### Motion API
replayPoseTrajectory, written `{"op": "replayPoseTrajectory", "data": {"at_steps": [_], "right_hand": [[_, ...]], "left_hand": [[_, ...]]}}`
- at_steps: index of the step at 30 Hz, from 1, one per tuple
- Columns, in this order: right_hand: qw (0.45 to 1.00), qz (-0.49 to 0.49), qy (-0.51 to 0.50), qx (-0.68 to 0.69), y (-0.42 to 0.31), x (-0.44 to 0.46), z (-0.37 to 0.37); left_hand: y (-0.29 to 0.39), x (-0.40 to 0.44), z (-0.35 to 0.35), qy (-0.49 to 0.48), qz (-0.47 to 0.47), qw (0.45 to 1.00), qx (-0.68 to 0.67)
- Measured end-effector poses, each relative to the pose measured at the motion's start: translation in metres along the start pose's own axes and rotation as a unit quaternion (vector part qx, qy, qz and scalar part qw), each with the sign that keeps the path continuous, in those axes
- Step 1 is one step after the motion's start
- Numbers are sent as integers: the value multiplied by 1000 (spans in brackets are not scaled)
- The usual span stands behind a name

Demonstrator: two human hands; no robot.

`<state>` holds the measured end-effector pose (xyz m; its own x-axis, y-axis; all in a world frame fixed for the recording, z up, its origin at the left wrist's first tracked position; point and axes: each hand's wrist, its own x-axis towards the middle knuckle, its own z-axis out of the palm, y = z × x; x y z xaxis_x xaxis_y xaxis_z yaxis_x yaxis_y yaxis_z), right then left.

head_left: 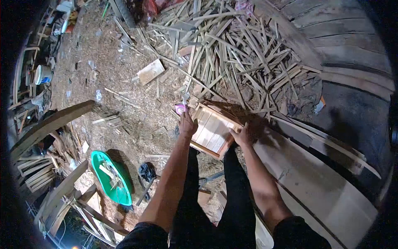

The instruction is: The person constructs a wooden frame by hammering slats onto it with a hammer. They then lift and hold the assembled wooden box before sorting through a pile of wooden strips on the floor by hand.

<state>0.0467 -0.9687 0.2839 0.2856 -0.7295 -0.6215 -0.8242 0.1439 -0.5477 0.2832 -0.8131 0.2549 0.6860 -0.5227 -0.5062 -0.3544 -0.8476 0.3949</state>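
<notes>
A shallow wooden box [212,129] with a slatted base and raised rims is held tilted in front of my legs. My right hand [242,135] grips its right rim, thumb laid over the edge. At the box's left side my left hand [188,126] is closed, its fingers up against a small purple-and-white item [180,108]. What that item is cannot be made out, and whether this hand also bears on the box is unclear.
Thin wood offcuts [232,50] lie heaped ahead. A green basin [111,177] with scraps stands at left, near a dark bundle [147,171]. Long pale boards [306,178] lie at right. Another person [47,143] is partly visible behind a curved plank [54,124].
</notes>
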Motion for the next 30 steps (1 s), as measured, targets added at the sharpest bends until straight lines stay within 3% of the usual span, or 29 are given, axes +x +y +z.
{"op": "replayPoseTrajectory", "data": {"at_steps": [1, 4, 6, 7, 8, 9, 11, 14, 16, 17, 18, 20, 22, 24, 26, 30], "right_hand": [[999, 22, -13, 47, 3, -4, 6], [996, 58, 60, 36, 19, 3, 36], [992, 6, 123, -9, 53, 16, 55], [994, 62, 93, -4, 26, 6, 41], [994, 41, 96, -30, 22, 3, 42], [993, 17, 100, -57, 23, 2, 42], [988, -35, 109, -106, 19, 4, 42], [994, -31, 78, -71, -6, 8, 41], [990, -65, 79, -96, -48, 8, 37], [988, -83, 79, -107, -74, 13, 37], [994, -98, 46, -34, -92, 20, 41], [977, -190, 69, -72, -125, 40, 54], [973, -214, 70, -41, -164, 55, 73], [984, -179, 9, -10, -240, 47, 76], [964, -263, 22, -24, -271, 64, 101], [956, -290, -9, -28, -314, 95, 164]], "left_hand": [[-11, 3, 15, 32, -3, 999, 21], [-44, 21, 39, -108, -6, 993, -42], [-41, 27, 40, -118, 21, 991, -56], [-38, 26, 36, -125, 32, 990, -58], [-35, 26, 28, -130, 44, 989, -61], [-41, 26, 31, -76, 90, 989, -90], [-53, 23, 28, -79, 41, 994, -67], [-44, 14, -23, -69, 10, 996, -63], [-46, 14, -54, -64, -5, 997, -48], [-56, 19, -58, -14, 26, 998, -47], [-60, 23, -74, -5, 23, 998, -60], [-69, 39, -104, 13, 18, 996, -86], [-85, 53, -127, 89, 50, 989, -106], [-113, 73, -142, 123, 45, 985, -109], [-113, 75, -185, 132, 16, 981, -145], [-176, 114, -182, 166, -28, 951, -259]]}}
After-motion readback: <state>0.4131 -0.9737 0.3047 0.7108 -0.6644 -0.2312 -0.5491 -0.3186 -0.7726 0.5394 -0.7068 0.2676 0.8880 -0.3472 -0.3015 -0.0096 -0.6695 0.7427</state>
